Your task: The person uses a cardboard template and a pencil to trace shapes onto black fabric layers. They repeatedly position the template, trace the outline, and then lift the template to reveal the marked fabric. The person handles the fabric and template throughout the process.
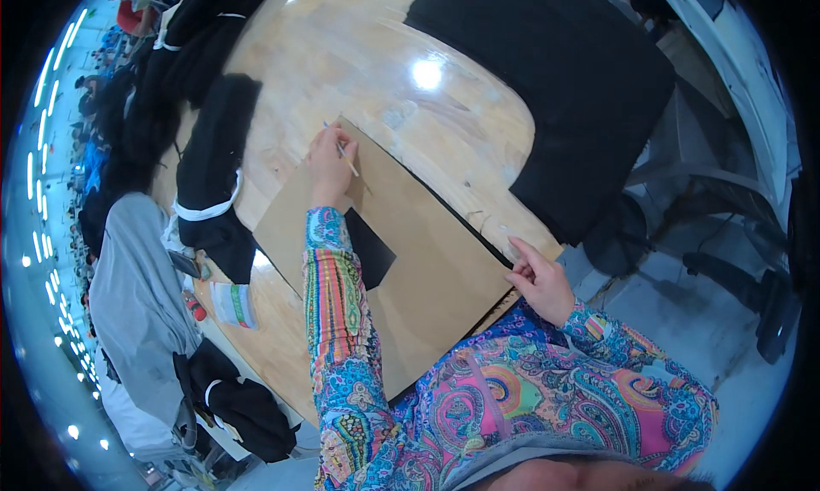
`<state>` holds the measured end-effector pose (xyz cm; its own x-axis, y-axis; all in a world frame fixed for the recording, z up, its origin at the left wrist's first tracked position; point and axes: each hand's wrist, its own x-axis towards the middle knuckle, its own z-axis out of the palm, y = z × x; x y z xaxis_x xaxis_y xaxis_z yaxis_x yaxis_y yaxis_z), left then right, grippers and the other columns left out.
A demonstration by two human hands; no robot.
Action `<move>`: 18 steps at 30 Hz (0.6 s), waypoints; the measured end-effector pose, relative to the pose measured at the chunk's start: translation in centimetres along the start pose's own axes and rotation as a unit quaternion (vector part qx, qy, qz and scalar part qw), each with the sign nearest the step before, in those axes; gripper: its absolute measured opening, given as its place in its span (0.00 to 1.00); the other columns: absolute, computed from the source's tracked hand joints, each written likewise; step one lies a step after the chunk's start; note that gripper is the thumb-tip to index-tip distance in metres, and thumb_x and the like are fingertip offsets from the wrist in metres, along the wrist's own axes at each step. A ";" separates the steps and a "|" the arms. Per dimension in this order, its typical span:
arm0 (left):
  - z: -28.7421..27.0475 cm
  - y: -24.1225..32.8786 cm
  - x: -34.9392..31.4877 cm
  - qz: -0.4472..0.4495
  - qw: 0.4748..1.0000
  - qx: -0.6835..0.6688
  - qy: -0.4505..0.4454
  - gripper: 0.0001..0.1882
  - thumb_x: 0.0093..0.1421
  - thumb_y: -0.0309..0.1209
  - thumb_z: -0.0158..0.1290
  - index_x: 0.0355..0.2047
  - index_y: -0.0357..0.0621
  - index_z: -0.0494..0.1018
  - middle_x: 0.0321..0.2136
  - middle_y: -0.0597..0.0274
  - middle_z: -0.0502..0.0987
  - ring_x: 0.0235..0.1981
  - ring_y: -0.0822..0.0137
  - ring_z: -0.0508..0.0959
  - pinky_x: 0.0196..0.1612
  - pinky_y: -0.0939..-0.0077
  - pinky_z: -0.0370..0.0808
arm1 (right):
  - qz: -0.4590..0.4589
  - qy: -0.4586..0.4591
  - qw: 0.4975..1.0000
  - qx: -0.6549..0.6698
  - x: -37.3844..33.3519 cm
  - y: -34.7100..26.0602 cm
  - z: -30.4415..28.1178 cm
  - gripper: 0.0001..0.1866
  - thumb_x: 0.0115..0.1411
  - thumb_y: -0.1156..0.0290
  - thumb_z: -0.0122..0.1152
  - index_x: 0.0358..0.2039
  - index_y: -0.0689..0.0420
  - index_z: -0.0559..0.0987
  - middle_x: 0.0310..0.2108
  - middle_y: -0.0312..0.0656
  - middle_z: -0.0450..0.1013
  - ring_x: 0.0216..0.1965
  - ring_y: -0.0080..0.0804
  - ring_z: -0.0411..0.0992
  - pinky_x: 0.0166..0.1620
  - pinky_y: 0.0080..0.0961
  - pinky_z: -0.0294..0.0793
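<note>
Brown board (444,295) on the table's (316,73) near side, over a black layer (468,224)
Left hand (330,162) grasping a thin pen (352,165); right hand (544,284) by the right corner, grip unclear; uneven pressure could skew the board.

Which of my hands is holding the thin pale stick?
Your left hand: it grips the thin pale stick over the brown board. Your right hand, by the board's right corner, holds no stick.

A broad, flat tan cardboard sheet (444,273) is laid slantwise; a slim, white pen-like stick (349,160) is held tilted at its far end.
</note>
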<state>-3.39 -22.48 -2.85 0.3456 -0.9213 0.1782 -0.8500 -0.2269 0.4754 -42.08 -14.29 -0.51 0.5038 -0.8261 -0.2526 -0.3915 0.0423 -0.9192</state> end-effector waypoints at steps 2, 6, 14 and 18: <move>-0.1 -0.2 0.0 0.002 1.000 0.003 -0.003 0.09 0.52 0.32 0.56 0.32 0.48 0.69 0.49 0.59 0.71 0.52 0.56 0.67 0.53 0.57 0.59 | 0.007 -0.012 1.000 -0.005 0.3 0.0 -0.1 0.30 0.51 0.78 0.57 0.56 0.55 0.64 0.23 0.40 0.69 0.22 0.28 0.70 0.28 0.23 0.69; 0.0 0.0 -0.1 -0.004 1.000 0.006 -0.016 0.08 0.52 0.32 0.55 0.32 0.48 0.69 0.50 0.60 0.71 0.53 0.57 0.66 0.54 0.57 0.58 | 0.071 -0.049 0.995 0.049 0.9 -0.3 -0.7 0.28 0.51 0.79 0.55 0.55 0.55 0.65 0.22 0.38 0.68 0.21 0.24 0.68 0.27 0.22 0.68; -0.3 0.2 0.1 -0.010 1.000 0.004 -0.018 0.08 0.53 0.33 0.55 0.32 0.48 0.70 0.51 0.60 0.70 0.54 0.57 0.65 0.54 0.58 0.58 | 0.032 -0.061 0.996 0.054 1.5 0.8 -0.4 0.17 0.55 0.81 0.53 0.46 0.56 0.74 0.21 0.33 0.66 0.19 0.17 0.68 0.24 0.15 0.70; -0.3 0.0 -0.1 -0.006 1.000 0.002 -0.009 0.07 0.53 0.33 0.55 0.32 0.48 0.70 0.51 0.60 0.70 0.54 0.57 0.65 0.54 0.58 0.58 | -0.045 -0.026 0.998 -0.034 1.3 0.9 0.1 0.11 0.53 0.78 0.55 0.38 0.55 0.79 0.22 0.40 0.67 0.23 0.31 0.69 0.28 0.24 0.68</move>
<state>-3.31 -22.33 -2.61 0.3475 -0.9245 0.1569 -0.8476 -0.2382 0.4741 -41.69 -15.31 -1.73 0.5780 -0.7944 -0.1866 -0.3937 -0.0711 -0.9165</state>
